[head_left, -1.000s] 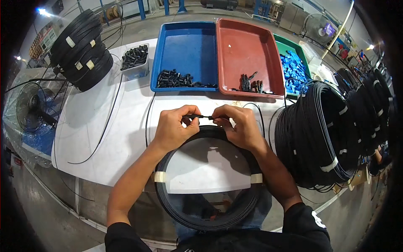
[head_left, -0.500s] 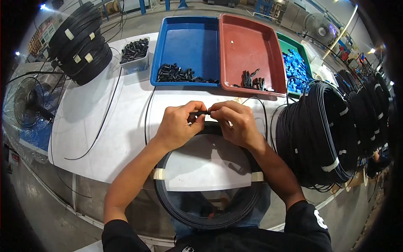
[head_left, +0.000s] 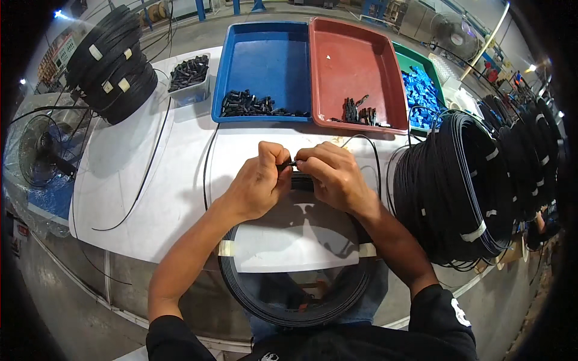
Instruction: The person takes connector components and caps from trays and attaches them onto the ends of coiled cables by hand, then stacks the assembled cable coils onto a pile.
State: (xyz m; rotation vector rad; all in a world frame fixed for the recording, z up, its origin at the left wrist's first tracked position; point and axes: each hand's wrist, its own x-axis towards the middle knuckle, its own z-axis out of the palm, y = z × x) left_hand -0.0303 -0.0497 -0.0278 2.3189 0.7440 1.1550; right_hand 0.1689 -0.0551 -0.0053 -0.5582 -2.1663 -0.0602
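Above the far side of a taped coil of black cable [head_left: 241, 299], my two hands meet over a small black connector [head_left: 284, 166]. My left hand [head_left: 256, 186] is closed round its left part, the thumb bent and raised. From the other side, my right hand [head_left: 334, 174] pinches at the right end, where a small light-coloured tip shows between the fingers. My fingers cover most of the connector, so how it joins any cable cannot be made out. The coil overhangs the near table edge above my lap.
Behind my hands are a blue tray [head_left: 265, 54] and a red tray [head_left: 355, 66] with black parts, and a green tray [head_left: 395, 51] with blue pieces. A clear tub [head_left: 191, 95] of black parts sits left. Cable coils stand at left [head_left: 114, 66] and right [head_left: 433, 192] on the white table [head_left: 126, 198].
My left hand has rolled and closed further round the connector, its thumb now raised. The right hand still pinches the other end, almost in the same place.
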